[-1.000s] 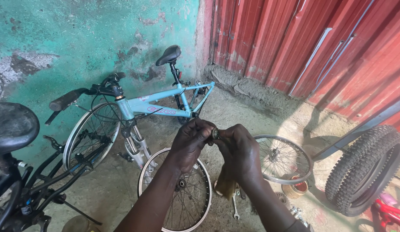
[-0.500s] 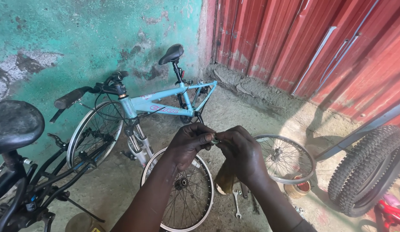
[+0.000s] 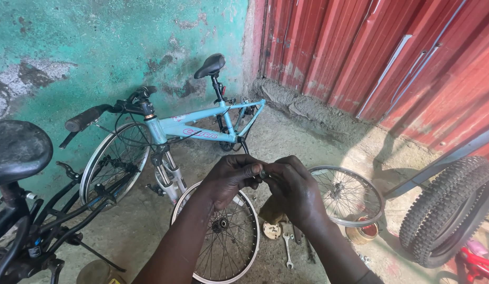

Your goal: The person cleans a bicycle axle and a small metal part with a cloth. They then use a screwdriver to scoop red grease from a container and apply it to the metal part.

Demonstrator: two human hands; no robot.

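My left hand (image 3: 231,179) & right hand (image 3: 294,189) meet at centre, fingertips of both pinched shut on a small metal part (image 3: 264,173); too small to tell its kind. Part sits between thumbs, held above bare spoked wheel (image 3: 223,236) on concrete floor (image 3: 318,137). Below hands: wrench (image 3: 287,251) & round metal disc (image 3: 271,230). 2nd rim (image 3: 347,195) just right of hands. Light-blue bicycle (image 3: 202,129) leans on green wall (image 3: 97,42); knobby tyre (image 3: 446,210) far right.
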